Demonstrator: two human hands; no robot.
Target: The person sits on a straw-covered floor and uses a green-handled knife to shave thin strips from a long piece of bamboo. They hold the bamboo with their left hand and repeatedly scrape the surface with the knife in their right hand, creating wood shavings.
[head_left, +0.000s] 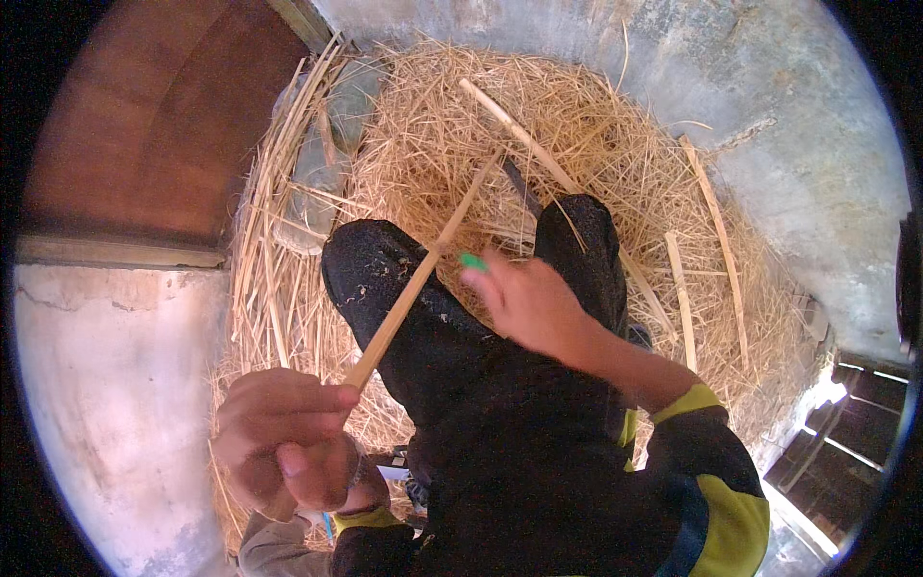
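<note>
My left hand (pixel 293 442) is closed around the lower end of a long, pale bamboo strip (pixel 413 284). The strip slants up and away to the right, crossing over my left knee, and its far end hangs above the straw. Near the strip's middle, just to its right, is my right hand (pixel 534 298), with its fingers curled and partly hidden. A small green object (pixel 473 262) sticks out at its fingertips; its kind does not show. Between my knees a dark, narrow piece (pixel 521 188) lies on the straw, partly covered by my right knee.
Straw-like shavings (pixel 433 106) cover the floor ahead. A thicker bamboo stick (pixel 514 125) lies beyond my right knee, with more split strips (pixel 716 240) at the right. Long slivers (pixel 274 207) are heaped at the left. A pale wall (pixel 769 87) and a brown panel (pixel 144 125) border the spot.
</note>
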